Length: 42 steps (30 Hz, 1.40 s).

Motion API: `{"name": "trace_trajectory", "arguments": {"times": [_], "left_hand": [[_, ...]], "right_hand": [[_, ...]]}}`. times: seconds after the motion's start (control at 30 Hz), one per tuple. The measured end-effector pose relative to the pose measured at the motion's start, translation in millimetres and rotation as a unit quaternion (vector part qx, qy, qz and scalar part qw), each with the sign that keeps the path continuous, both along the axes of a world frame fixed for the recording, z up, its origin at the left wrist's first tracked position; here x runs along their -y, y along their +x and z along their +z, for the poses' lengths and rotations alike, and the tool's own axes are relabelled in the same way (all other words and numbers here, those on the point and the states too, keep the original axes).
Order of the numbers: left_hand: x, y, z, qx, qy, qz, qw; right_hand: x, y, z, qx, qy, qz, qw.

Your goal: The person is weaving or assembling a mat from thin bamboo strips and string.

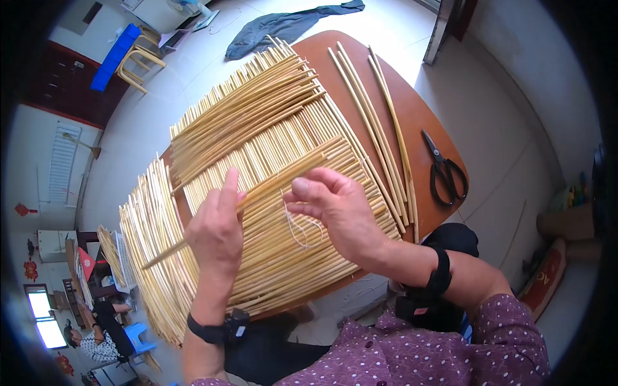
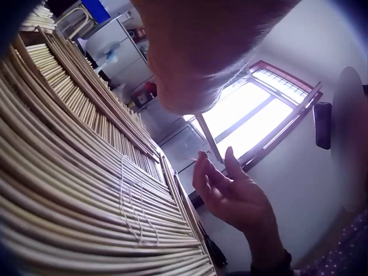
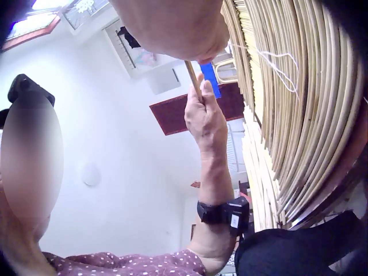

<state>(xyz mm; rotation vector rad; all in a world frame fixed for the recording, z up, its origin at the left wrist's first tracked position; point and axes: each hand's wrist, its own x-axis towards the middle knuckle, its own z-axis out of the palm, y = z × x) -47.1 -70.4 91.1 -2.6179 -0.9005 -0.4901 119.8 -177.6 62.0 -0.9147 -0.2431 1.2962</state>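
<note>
Stalk (image 1: pixel 163 256) slants above the mat (image 1: pixel 283 270), gripped by our left hand (image 1: pixel 217 226); our right hand (image 1: pixel 344 212) pinches white string (image 1: pixel 291 222) there.

A stick (image 1: pixel 273 187) pokes out on both sides of the left hand (image 1: pixel 219 228) and blocks the way to the right hand (image 1: pixel 344 219). Past the right hand, flat sticks (image 1: pixel 391 106) and scissors (image 1: pixel 440 161) lie low, with open air over them.
</note>
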Motion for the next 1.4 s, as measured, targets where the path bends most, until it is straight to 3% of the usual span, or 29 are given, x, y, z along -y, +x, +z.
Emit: {"name": "trace_trajectory", "arguments": {"times": [0.07, 0.27, 0.33, 0.4, 0.47, 0.57, 0.73, 0.8, 0.83, 0.9, 0.93, 1.0, 1.03, 1.07, 1.1, 1.13, 1.2, 1.33, 1.4], "left_hand": [[21, -13, 1, -0.016, 0.006, 0.009, 1.0], [68, -27, 1, 0.118, -0.12, 0.034, 0.985], [75, -33, -6, 0.164, -0.172, -0.01, 0.971], [77, -34, -8, 0.165, -0.178, -0.009, 0.97], [72, -38, -5, 0.127, -0.252, 0.003, 0.959], [63, -43, -14, 0.171, -0.276, -0.025, 0.945], [56, -46, -15, 0.203, -0.283, -0.042, 0.937], [54, -49, -11, 0.135, -0.323, -0.016, 0.937], [52, -48, -13, 0.136, -0.324, -0.011, 0.936], [46, -42, -15, 0.153, -0.104, -0.082, 0.979], [48, -39, -13, 0.151, -0.101, -0.073, 0.981], [58, -33, -8, 0.251, -0.136, -0.163, 0.944], [63, -36, -11, 0.247, -0.128, -0.149, 0.949], [67, -39, -18, 0.258, -0.385, -0.089, 0.882], [70, -43, -24, 0.258, -0.614, -0.024, 0.745], [71, -46, -28, 0.265, -0.609, -0.012, 0.748], [64, -50, -32, 0.539, -0.701, -0.001, 0.467], [54, -67, -29, 0.665, -0.612, 0.007, 0.428], [50, -74, -36, 0.683, -0.587, 0.01, 0.433]], "right_hand": [[3, -1, -6, -0.074, 0.068, -0.01, 0.995], [9, -8, -12, -0.026, 0.094, 0.025, 0.995], [8, -6, -12, 0.014, 0.095, 0.066, 0.993], [8, -7, -13, 0.038, 0.092, 0.065, 0.993], [7, -7, -14, 0.07, 0.075, 0.07, 0.992], [7, -7, -10, 0.124, 0.043, 0.081, 0.988], [1, -12, -19, 0.097, 0.031, 0.072, 0.992], [-2, -14, -25, 0.085, 0.029, 0.071, 0.993], [-3, -14, -28, 0.068, 0.027, 0.055, 0.996], [-6, -13, -25, 0.042, 0.001, 0.021, 0.999], [-9, -9, -32, 0.034, 0.004, 0.0, 0.999], [-15, 0, -43, -0.004, 0.03, -0.031, 0.999], [-17, 4, -47, -0.01, 0.048, -0.04, 0.998], [-17, 7, -47, -0.02, 0.053, -0.045, 0.997], [-17, 9, -48, -0.02, 0.057, -0.041, 0.997], [-17, 11, -50, -0.019, 0.061, -0.037, 0.997], [-15, 14, -51, -0.027, 0.067, -0.032, 0.997], [-16, 25, -62, -0.023, 0.047, -0.034, 0.998], [-16, 28, -64, -0.006, 0.024, -0.035, 0.999]]}}
